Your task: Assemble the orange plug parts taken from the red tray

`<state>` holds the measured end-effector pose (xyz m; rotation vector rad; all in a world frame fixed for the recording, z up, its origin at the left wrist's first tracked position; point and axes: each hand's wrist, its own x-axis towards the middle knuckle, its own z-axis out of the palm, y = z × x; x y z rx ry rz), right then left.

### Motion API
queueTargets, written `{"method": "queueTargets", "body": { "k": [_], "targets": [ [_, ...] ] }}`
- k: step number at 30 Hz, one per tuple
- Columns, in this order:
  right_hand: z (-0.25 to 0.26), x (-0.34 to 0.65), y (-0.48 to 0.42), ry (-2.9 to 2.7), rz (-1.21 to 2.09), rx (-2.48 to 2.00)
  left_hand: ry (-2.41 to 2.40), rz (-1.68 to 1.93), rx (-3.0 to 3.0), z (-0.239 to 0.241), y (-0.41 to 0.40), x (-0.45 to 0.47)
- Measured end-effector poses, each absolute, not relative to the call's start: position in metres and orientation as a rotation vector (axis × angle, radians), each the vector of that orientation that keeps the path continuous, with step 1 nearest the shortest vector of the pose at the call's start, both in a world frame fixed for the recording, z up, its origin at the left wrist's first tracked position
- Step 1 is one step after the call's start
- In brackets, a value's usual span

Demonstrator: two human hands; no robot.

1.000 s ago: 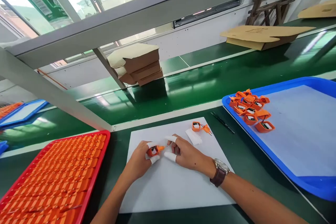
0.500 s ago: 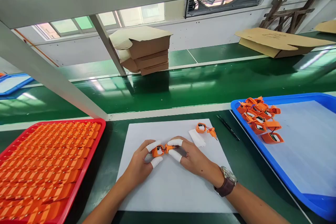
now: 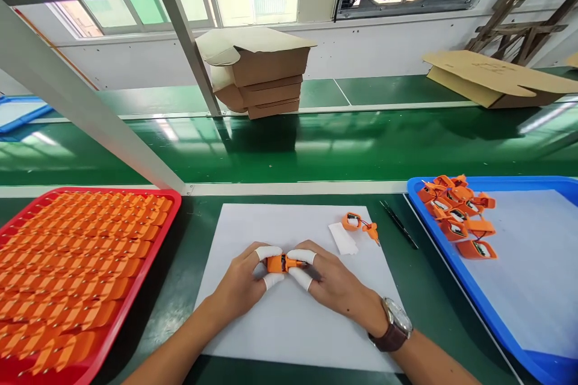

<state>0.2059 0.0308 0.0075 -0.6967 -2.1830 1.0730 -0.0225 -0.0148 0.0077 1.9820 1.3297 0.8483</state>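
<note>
The left hand has thumb and forefinger closed, in white finger covers, around an orange case. The right hand, covered the same way, pinches a small orange plug at the case's right end. Case and plug are between the two hands, over a white sheet on the green bench.

A second ago the right hand's fingers were spread beside the plug; half a second ago they had closed on it, with a gap and dark wires between it and the case. Now the two pieces sit close together, with a dark strip between them. The case has also been turned: its open face showed white and black inside, and a plain orange side now faces up.

Beyond the right hand, another orange case with a wired plug lies as before, next to a white scrap. A black tool lies farther right. A red tray stands left of the hands, a blue tray right.
</note>
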Motion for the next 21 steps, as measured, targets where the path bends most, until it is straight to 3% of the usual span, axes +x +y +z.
{"method": "queueTargets", "body": {
  "k": [8, 21],
  "targets": [
    [0.003, 0.202, 0.029, -2.206, 0.979, -0.713, 1.301, 0.946, 2.056, 0.003, -0.014, -0.018],
    [0.004, 0.202, 0.037, -2.131, 1.186, -0.739, 1.271, 1.064, 2.133, 0.001, -0.013, -0.009]
  ]
}}
